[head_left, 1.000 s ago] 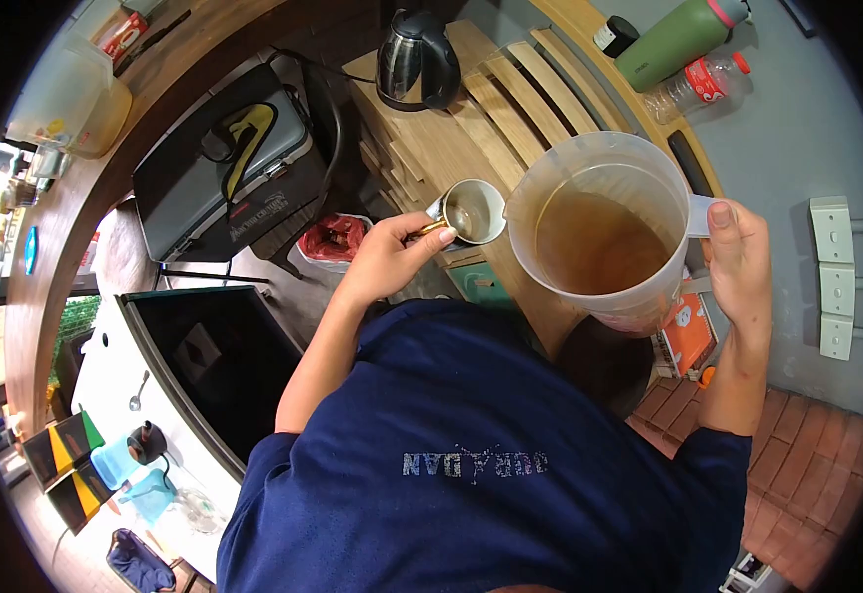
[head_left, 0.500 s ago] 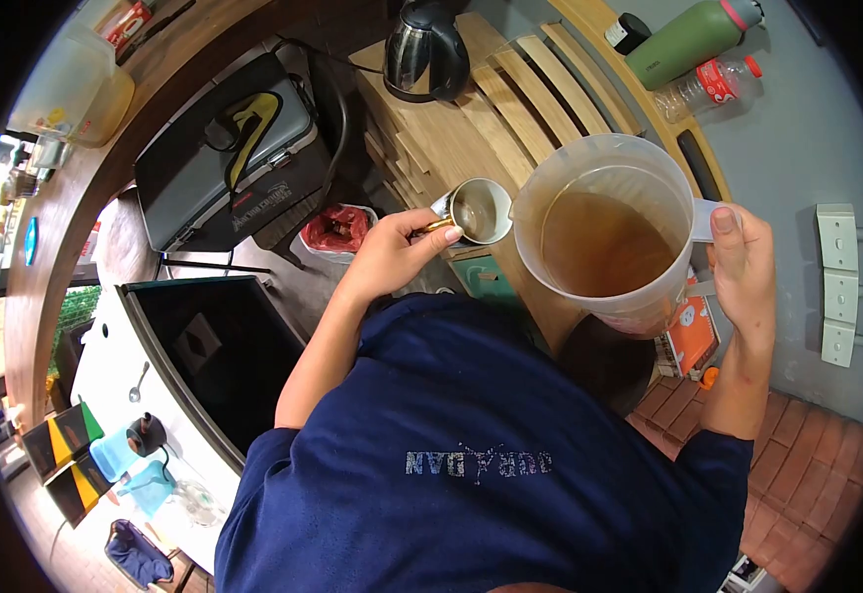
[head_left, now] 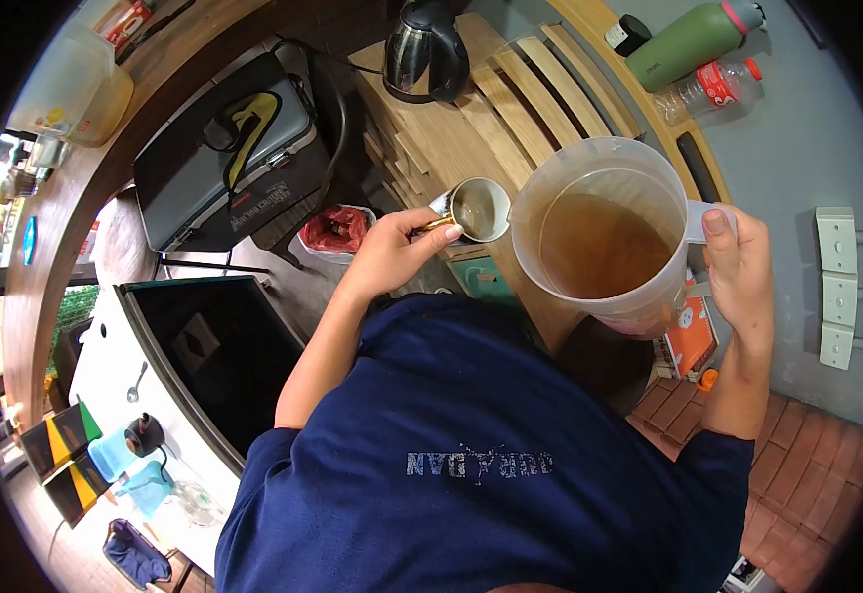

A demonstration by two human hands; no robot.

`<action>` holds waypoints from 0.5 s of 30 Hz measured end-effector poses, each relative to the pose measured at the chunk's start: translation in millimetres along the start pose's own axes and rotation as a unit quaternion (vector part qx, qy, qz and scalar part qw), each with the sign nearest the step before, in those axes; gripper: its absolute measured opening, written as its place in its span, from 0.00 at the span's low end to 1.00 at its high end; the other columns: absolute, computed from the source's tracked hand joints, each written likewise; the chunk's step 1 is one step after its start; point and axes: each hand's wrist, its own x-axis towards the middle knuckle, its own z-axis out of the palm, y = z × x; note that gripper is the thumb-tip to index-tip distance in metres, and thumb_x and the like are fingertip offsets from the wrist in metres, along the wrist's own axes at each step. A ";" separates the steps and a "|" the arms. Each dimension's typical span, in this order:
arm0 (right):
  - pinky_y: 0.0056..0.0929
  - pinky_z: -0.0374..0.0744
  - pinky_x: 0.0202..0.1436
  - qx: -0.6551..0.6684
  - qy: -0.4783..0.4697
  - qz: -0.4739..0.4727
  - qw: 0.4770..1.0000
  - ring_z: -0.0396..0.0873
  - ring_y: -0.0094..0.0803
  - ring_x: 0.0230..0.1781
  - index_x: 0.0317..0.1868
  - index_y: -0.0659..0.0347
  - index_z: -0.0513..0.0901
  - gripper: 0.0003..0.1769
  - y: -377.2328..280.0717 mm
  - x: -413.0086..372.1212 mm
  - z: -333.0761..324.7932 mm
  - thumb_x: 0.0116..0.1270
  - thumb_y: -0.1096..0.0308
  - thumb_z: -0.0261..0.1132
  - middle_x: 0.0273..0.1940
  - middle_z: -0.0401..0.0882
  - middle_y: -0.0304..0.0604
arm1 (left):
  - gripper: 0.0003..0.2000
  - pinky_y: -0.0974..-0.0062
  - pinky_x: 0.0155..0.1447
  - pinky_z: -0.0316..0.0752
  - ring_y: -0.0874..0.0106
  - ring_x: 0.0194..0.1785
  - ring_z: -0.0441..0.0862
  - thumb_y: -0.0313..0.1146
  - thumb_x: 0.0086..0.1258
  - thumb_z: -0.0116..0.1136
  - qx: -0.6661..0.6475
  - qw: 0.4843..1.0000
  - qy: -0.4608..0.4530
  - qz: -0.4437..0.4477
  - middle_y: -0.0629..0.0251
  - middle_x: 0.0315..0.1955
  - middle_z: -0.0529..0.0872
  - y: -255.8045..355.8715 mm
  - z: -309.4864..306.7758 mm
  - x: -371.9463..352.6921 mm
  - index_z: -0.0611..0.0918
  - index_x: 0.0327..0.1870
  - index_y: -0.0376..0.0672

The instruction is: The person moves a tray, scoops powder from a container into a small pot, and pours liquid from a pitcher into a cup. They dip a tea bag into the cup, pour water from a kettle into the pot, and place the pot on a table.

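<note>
My left hand [head_left: 407, 247] is closed on the gold handle of a small white cup [head_left: 495, 203], tilted so that its inside faces me. A little liquid shows in the bottom of the cup. My right hand [head_left: 742, 262] grips the handle of a large translucent plastic pitcher [head_left: 614, 153], which holds brown liquid to a good part of its depth. The pitcher's spout is right at the cup's rim. No stream of liquid shows between them. Both vessels are held up in front of my chest.
Behind the cup and pitcher is a slatted wooden bench [head_left: 461, 124] with an electric kettle [head_left: 426, 54]. A green bottle [head_left: 693, 44] and a plastic bottle [head_left: 713, 89] lie on the ledge at right. A red-lined bin [head_left: 337, 232] and a black case [head_left: 224, 158] are at left.
The pitcher and my right hand have shifted very slightly left. My left hand and the cup stay almost where they were.
</note>
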 end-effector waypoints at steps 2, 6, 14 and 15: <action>0.18 0.66 0.27 -0.011 -0.006 0.002 1.000 0.67 0.16 0.24 0.32 0.69 0.80 0.24 -0.5 0.3 -0.5 0.69 0.52 0.59 0.24 0.76 0.32 | 0.16 0.80 0.35 0.68 0.83 0.29 0.71 0.42 0.65 0.61 -0.006 1.000 -0.002 0.003 0.70 0.22 0.79 -2.2 1.0 0.8 0.82 0.38 0.34; 0.18 0.67 0.27 -0.004 -0.001 -0.005 1.000 0.68 0.16 0.25 0.32 0.69 0.81 0.24 -0.5 1.0 2.0 0.69 0.52 0.59 0.24 0.76 0.33 | 0.16 0.80 0.36 0.69 0.82 0.30 0.72 0.42 0.65 0.61 -0.005 1.000 -0.008 -0.002 0.69 0.24 0.80 5.1 0.9 0.5 0.83 0.39 0.35; 0.19 0.68 0.28 -0.012 -0.002 -0.008 1.000 0.69 0.17 0.25 0.33 0.70 0.81 0.24 2.0 1.9 1.2 0.68 0.52 0.60 0.25 0.77 0.34 | 0.16 0.80 0.38 0.70 0.82 0.31 0.73 0.41 0.66 0.61 -0.004 1.000 -0.011 0.011 0.68 0.26 0.82 1.8 1.6 3.2 0.83 0.41 0.35; 0.19 0.68 0.28 -0.012 -0.002 -0.008 1.000 0.69 0.17 0.25 0.33 0.70 0.81 0.24 1.9 1.8 0.6 0.68 0.52 0.60 0.25 0.77 0.34 | 0.16 0.80 0.38 0.70 0.82 0.31 0.73 0.41 0.66 0.61 -0.005 1.000 -0.012 0.011 0.68 0.26 0.82 2.2 1.7 3.2 0.83 0.41 0.35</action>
